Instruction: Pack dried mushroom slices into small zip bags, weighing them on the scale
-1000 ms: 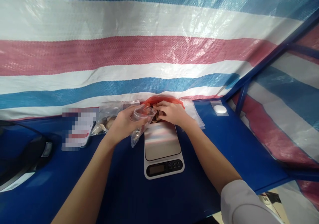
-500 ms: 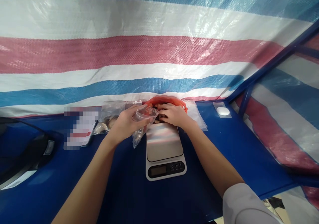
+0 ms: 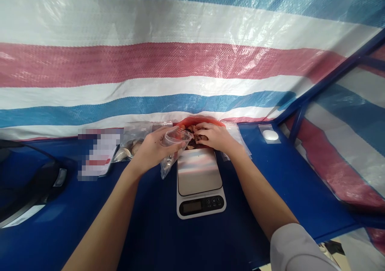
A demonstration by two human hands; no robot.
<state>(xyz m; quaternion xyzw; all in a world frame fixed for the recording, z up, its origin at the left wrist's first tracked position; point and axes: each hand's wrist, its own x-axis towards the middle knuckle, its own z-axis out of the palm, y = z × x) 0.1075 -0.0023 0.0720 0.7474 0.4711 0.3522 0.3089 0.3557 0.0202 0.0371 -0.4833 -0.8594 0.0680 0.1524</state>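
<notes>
My left hand (image 3: 152, 149) is closed around a clear plastic cup (image 3: 176, 137), which tilts with its mouth toward the right. Beyond the scale lies a red plastic bag (image 3: 201, 121), open and holding brown, dried-looking pieces (image 3: 191, 142) whose kind I cannot make out. Over these pieces is my right hand (image 3: 217, 136), its fingers bent and apart, the tips touching or close to them. Just in front of both hands stands a white kitchen scale (image 3: 200, 174) with a bare metal plate and a dark display.
Left of the cup lie a clear bag of pale pieces (image 3: 129, 148) and a blurred-out flat item (image 3: 100, 156). Clear bags (image 3: 240, 140) and a packed white oval item (image 3: 270, 135) lie right. A black strapped object (image 3: 45, 182) sits far left; striped sheeting (image 3: 180, 62) walls the back.
My right hand has shifted slightly right, uncovering more of the brown pieces. My left hand keeps the cup in nearly the same place.
</notes>
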